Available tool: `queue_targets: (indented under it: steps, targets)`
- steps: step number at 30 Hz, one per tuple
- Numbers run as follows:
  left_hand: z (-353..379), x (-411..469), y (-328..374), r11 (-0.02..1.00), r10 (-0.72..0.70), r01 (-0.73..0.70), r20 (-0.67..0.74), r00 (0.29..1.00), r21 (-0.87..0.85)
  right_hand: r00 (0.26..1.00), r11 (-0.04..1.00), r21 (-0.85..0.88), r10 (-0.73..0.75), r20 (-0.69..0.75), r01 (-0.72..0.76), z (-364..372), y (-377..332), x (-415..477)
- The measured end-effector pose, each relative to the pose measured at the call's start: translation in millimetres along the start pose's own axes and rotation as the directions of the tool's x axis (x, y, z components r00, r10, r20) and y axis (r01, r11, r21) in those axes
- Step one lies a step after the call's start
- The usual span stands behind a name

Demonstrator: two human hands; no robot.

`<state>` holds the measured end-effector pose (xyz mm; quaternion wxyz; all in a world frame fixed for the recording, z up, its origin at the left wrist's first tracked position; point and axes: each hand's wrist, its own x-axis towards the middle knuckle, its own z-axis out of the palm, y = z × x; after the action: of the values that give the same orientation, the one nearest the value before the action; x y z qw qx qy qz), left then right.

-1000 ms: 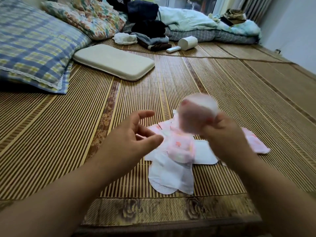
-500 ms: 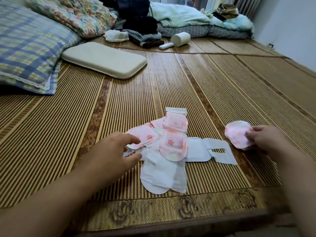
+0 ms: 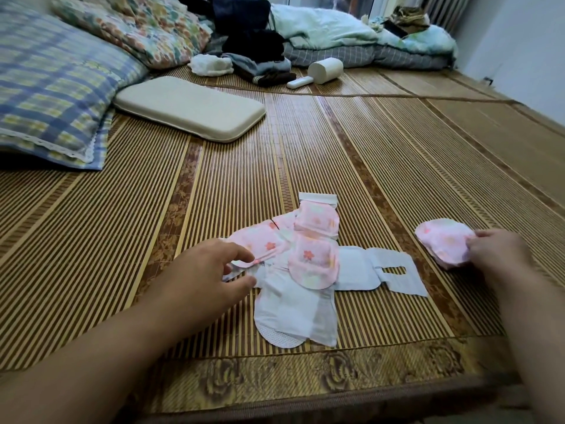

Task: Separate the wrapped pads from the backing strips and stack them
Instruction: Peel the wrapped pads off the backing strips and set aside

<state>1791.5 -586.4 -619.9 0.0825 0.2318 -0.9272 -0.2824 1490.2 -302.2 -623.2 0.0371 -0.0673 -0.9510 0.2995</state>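
Note:
A heap of pink flowered wrapped pads [image 3: 315, 264] and white backing strips [image 3: 296, 313] lies on the bamboo mat [image 3: 351, 154] in front of me. My left hand [image 3: 208, 280] rests at the heap's left edge, thumb and forefinger closing on the leftmost pink pad [image 3: 263, 244]. To the right, a separated pink pad [image 3: 443, 246] lies on the mat, and my right hand [image 3: 498, 255] holds its right edge with the fingertips. A white strip with a rectangular cutout [image 3: 394, 272] lies between the heap and that pad.
A beige flat cushion [image 3: 189, 107] lies further back on the left, beside a blue checked pillow [image 3: 52, 84]. Folded clothes and bedding [image 3: 321, 35] line the far edge, with a white lint roller [image 3: 321, 71]. The mat's patterned border [image 3: 275, 377] runs along the near edge.
My right hand carried a pink pad from above the heap out to the right and set it on the mat. My left hand dropped onto the heap's left edge.

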Motion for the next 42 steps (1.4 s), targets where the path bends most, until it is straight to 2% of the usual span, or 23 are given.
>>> queue_targets:
  steps: [6,8,9,10,12,13,14,16,17,18,21,25,27,30,32,36,39,42]
  targets:
    - [-3,-2,2,1.000,0.001,-0.001,0.012,1.000,-0.019,1.000,0.990,-0.144,-0.007,0.013,0.009,1,5,-5]
    - [-3,-3,1,1.000,-0.003,0.004,0.021,1.000,-0.026,0.998,0.975,-0.222,-0.018,-0.056,0.005,-1,-1,-9]
    - [-4,-3,0,1.000,-0.008,0.008,0.021,1.000,-0.028,0.991,0.969,-0.245,-0.069,-0.110,0.040,-2,-8,-13]
    - [-5,-2,0,0.999,-0.012,0.013,0.018,1.000,-0.030,0.972,0.961,-0.238,-0.179,-0.150,0.140,-1,-18,-21]
    - [-6,-2,-1,0.999,-0.015,0.015,0.013,1.000,-0.028,0.864,0.868,-0.118,-0.494,-0.094,0.483,2,-44,-46]
    - [-6,-2,-1,1.000,-0.012,0.013,0.012,1.000,-0.026,0.785,0.785,0.010,-0.620,0.026,0.620,5,-59,-65]
    - [-7,-2,0,1.000,-0.010,0.010,0.012,1.000,-0.026,0.686,0.713,0.126,-0.699,0.201,0.689,8,-71,-85]
    - [-7,-3,1,1.000,-0.010,0.011,0.014,1.000,-0.030,0.473,0.646,0.197,-0.702,0.533,0.737,19,-87,-124]
    - [-7,-3,1,0.999,-0.010,0.011,0.015,1.000,-0.030,0.407,0.625,0.174,-0.669,0.622,0.761,26,-89,-136]
    - [-8,-3,0,1.000,-0.010,0.010,0.016,1.000,-0.030,0.378,0.594,0.134,-0.653,0.656,0.793,33,-89,-144]
    - [-8,-4,-2,0.999,-0.008,0.008,0.016,1.000,-0.034,0.391,0.530,0.058,-0.689,0.610,0.846,41,-86,-150]
    - [-9,-4,-4,0.999,-0.013,0.014,0.020,1.000,-0.033,0.353,0.432,0.050,-0.794,0.496,0.901,47,-84,-153]
    - [-9,-3,-4,0.999,-0.009,0.010,0.025,1.000,-0.037,0.386,0.470,0.083,-0.803,0.454,0.879,48,-84,-153]
    - [-7,-1,-2,0.999,-0.002,0.004,0.027,1.000,-0.048,0.482,0.609,0.160,-0.739,0.470,0.777,40,-87,-147]
    - [-6,0,1,0.998,-0.002,0.003,0.026,1.000,-0.055,0.499,0.636,0.166,-0.719,0.484,0.754,34,-88,-144]
    - [0,3,9,0.998,0.021,-0.019,0.037,0.999,-0.059,0.477,0.630,0.225,-0.735,0.482,0.743,24,-94,-145]
    - [7,7,16,0.995,0.062,-0.060,0.018,0.998,-0.083,0.443,0.624,0.376,-0.767,0.465,0.685,10,-101,-148]
    - [11,12,21,0.991,0.082,-0.084,-0.025,0.996,-0.106,0.368,0.605,0.587,-0.795,0.482,0.538,-4,-110,-154]
